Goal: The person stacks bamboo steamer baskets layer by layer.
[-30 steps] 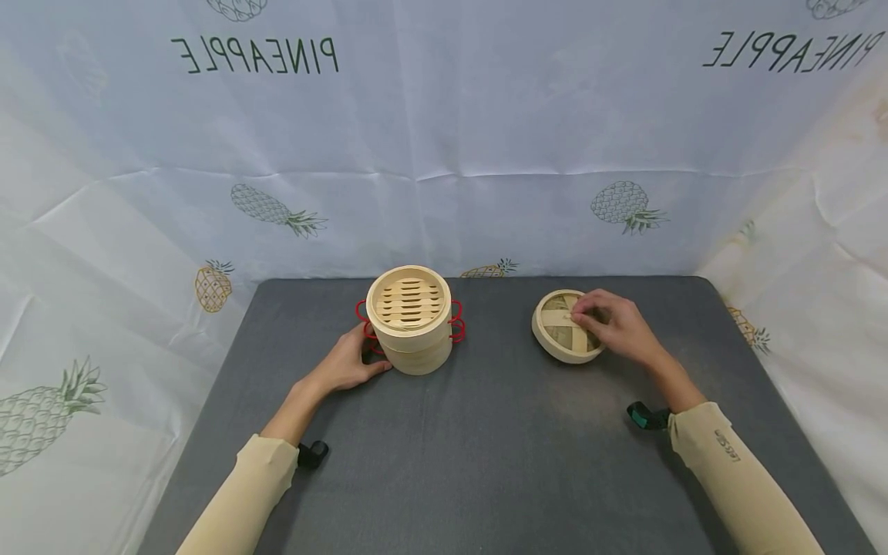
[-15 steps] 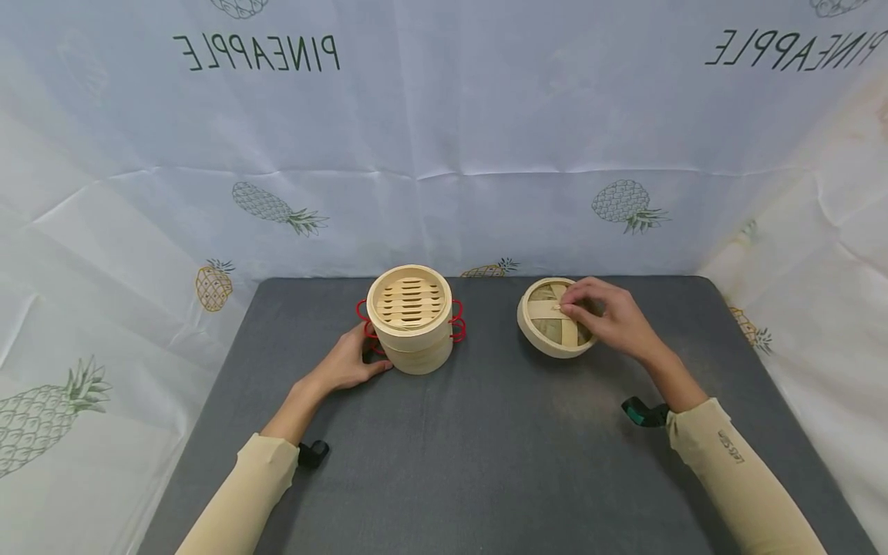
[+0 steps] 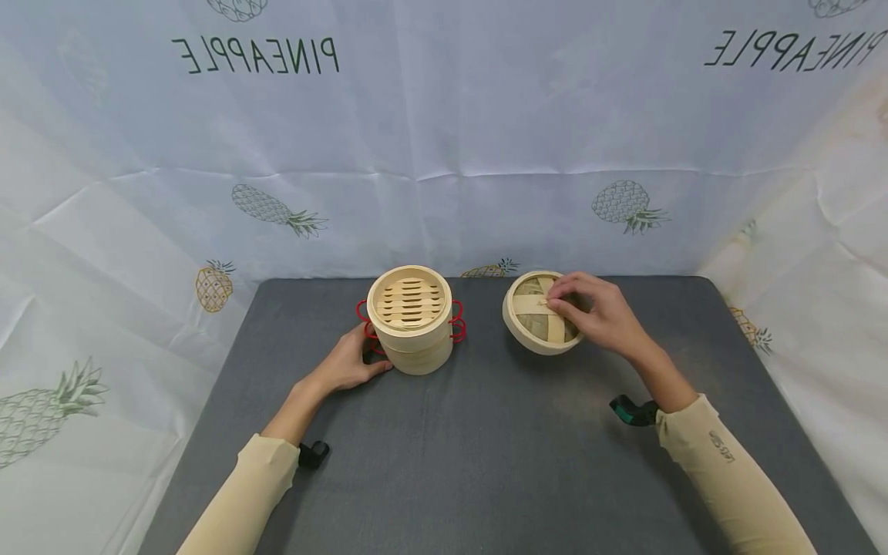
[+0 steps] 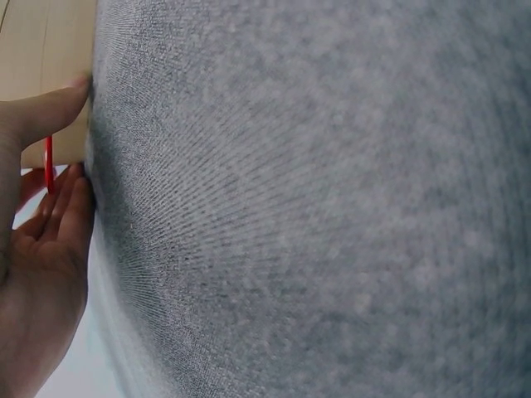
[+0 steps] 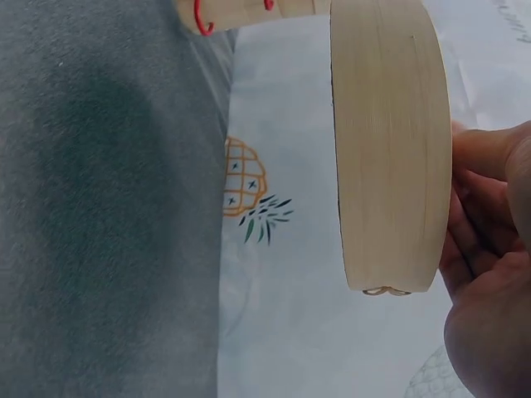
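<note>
A round bamboo steamer (image 3: 409, 304) with stacked tiers, a slatted top and red loop handles stands on the dark table, left of centre. My left hand (image 3: 344, 361) holds its lower left side, thumb in front and fingers toward the back; the left wrist view shows the thumb (image 4: 51, 114) against the bamboo wall. My right hand (image 3: 602, 312) pinches the small loop at the middle of the bamboo steamer lid (image 3: 530, 305), which has crossed bands. In the right wrist view the lid's side wall (image 5: 390, 149) appears raised off the table. The fingertips there are partly hidden behind it.
The grey tabletop (image 3: 444, 462) stretches in front of both hands. A white cloth (image 3: 444, 116) printed with pineapples hangs behind the table's back edge and along the sides. A black wrist strap piece (image 3: 633, 411) juts from the right wrist.
My right hand has lifted the lid off the table and carried it left, toward the steamer. My left hand and the steamer have stayed in place.
</note>
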Demonstrator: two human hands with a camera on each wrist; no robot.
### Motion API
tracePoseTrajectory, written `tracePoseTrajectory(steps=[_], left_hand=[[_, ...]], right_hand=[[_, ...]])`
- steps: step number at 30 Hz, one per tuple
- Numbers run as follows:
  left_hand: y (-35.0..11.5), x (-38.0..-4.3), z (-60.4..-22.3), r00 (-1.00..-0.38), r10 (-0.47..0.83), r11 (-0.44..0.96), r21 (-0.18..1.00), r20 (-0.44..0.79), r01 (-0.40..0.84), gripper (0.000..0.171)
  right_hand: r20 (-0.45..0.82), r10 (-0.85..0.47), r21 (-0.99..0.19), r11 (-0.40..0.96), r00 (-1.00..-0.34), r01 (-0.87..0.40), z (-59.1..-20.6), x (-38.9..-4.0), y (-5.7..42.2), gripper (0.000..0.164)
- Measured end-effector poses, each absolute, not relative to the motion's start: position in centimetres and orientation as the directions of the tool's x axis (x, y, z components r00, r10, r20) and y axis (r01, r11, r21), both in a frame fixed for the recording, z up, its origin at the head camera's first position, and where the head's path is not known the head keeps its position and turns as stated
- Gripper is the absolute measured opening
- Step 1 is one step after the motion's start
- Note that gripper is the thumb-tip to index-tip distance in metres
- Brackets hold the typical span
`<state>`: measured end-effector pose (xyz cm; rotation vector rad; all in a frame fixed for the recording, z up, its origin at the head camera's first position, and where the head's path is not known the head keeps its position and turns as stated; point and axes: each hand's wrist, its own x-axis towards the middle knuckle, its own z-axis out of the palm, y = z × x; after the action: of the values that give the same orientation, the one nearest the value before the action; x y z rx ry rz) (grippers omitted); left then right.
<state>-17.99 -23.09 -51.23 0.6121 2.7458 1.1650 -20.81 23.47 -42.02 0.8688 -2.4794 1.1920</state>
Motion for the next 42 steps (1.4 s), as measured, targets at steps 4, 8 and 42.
tracePoseTrajectory(steps=[4,8,42], left_hand=[[-23.1,-18.0,-51.3,-0.914,0.4,0.63,0.703,0.07,0.33,0.076],[-23.1,-18.0,-51.3,-0.914,0.4,0.633,0.699,0.071,0.332,0.076],[-23.2,-18.0,-51.3,-0.915,0.399,0.618,0.721,0.056,0.313,0.08]], right_hand=[[0.468,-0.404,-0.624,0.479,-0.786,-0.617,-41.7,-20.9,23.0,0.015],[0.478,-0.399,-0.626,0.471,-0.782,-0.622,-41.3,-21.0,22.5,0.014],[0.556,-0.41,-0.654,0.32,-0.723,-0.685,-38.7,-21.3,16.9,0.015]])
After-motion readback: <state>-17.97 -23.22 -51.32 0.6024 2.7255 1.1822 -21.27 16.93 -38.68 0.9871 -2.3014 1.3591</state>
